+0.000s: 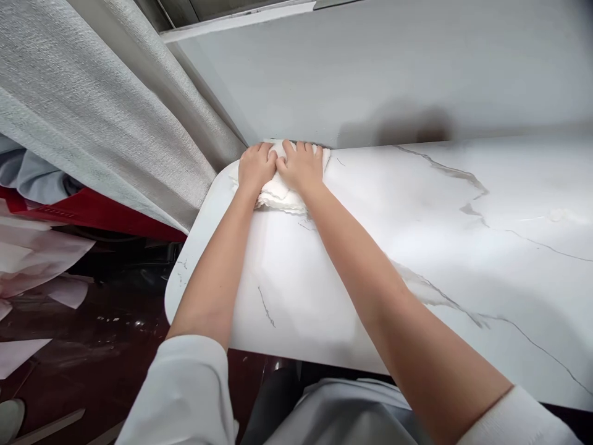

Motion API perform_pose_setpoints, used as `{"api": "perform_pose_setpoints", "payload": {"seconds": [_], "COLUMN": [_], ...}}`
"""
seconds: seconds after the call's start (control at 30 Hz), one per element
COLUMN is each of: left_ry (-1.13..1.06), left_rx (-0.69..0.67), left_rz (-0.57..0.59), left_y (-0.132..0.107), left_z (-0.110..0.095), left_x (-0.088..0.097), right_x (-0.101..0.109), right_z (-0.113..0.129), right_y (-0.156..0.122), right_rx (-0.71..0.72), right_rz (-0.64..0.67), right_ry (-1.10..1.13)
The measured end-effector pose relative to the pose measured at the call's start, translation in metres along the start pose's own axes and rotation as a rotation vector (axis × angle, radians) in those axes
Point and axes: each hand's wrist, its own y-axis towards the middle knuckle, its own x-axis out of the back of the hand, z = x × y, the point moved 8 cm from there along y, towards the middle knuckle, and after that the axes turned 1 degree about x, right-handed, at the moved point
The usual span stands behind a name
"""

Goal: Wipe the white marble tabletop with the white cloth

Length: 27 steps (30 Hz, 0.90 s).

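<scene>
A folded white cloth [280, 194] lies on the marble-patterned white table [324, 296], at its far left corner by the wall. My left hand [256, 165] presses down on the cloth's left side, its fingers curled over it. Beside it, my right hand [302, 165] grips the right part of the cloth, fingertips pointing at the back edge. The two thumbs nearly meet in the middle. Both palms and the cloth beneath them are hidden.
A grey wall panel [347, 74] rises along the table's back edge. Pale curtain folds [139, 111] hang close to the rounded left end. Lower left, a red object [102, 213] and loose pale sheets [41, 253] are seen above a dark, shiny floor [106, 346].
</scene>
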Motion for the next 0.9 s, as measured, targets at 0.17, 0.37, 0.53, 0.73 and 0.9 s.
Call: {"api": "perform_pose_setpoints", "payload": {"seconds": [0.17,0.37,0.53,0.73,0.9], "left_ry": [0.000,-0.020,-0.002,-0.007,-0.018], "left_rx": [-0.003,-0.006,0.011,-0.027,-0.059], "left_rz": [0.010,0.025,0.010,-0.036,0.099], "left_y": [-0.016,-0.042,-0.074,-0.130,-0.189], "left_z": [-0.019,-0.031,-0.028,-0.027,-0.035], "left_x": [0.002,0.008,0.015,0.039,0.055], "right_x": [0.014,0.024,0.032,0.040,0.051], "right_z": [-0.007,-0.008,0.003,0.024,0.045], "right_y": [-0.021,-0.049,-0.077,-0.121,-0.169], "right_rx": [-0.002,-0.008,0.043,0.116,0.217], "right_rz": [-0.028,-0.019,-0.069,-0.051,-0.037], "right_ry": [-0.033,-0.072,-0.032,-0.006,0.002]}}
